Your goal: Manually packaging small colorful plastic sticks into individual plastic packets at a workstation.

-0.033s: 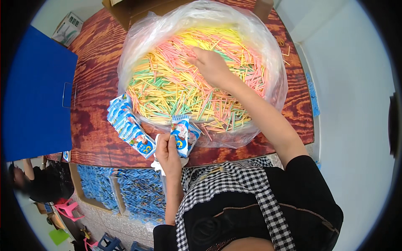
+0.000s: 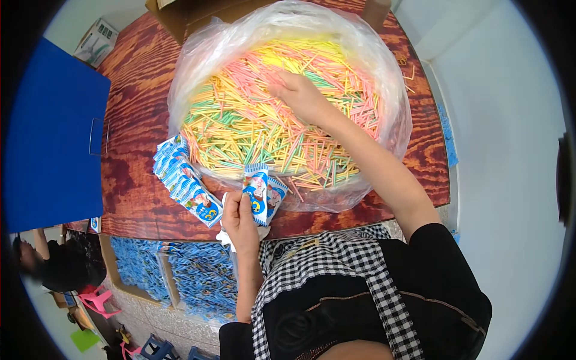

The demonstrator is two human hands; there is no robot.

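My left hand (image 2: 240,225), near the table's front edge, pinches a small blue-and-white packet (image 2: 257,195) printed with a cartoon figure. Another such packet (image 2: 275,197) lies just behind it on the right. Over the far middle of a large heap of thin pastel sticks (image 2: 258,132) is my right hand (image 2: 300,99). Its fingers curl down at the pink sticks, and their tips are partly hidden, so what they hold cannot be made out. Around the heap stands a clear plastic bag (image 2: 198,66), its mouth spread wide. To its left, an overlapping row of similar packets (image 2: 183,180) lies on the table.
The reddish wood-grain table (image 2: 129,162) carries a cardboard box (image 2: 174,21) at the back. A blue panel (image 2: 54,138) stands left. Below the table edge, bins of blue packets (image 2: 201,279) sit near a pink stool (image 2: 99,302). Another person (image 2: 69,264) is at far left.
The packet in my left hand has shifted slightly left. My right hand has dipped a little, its fingers more curled toward the sticks.
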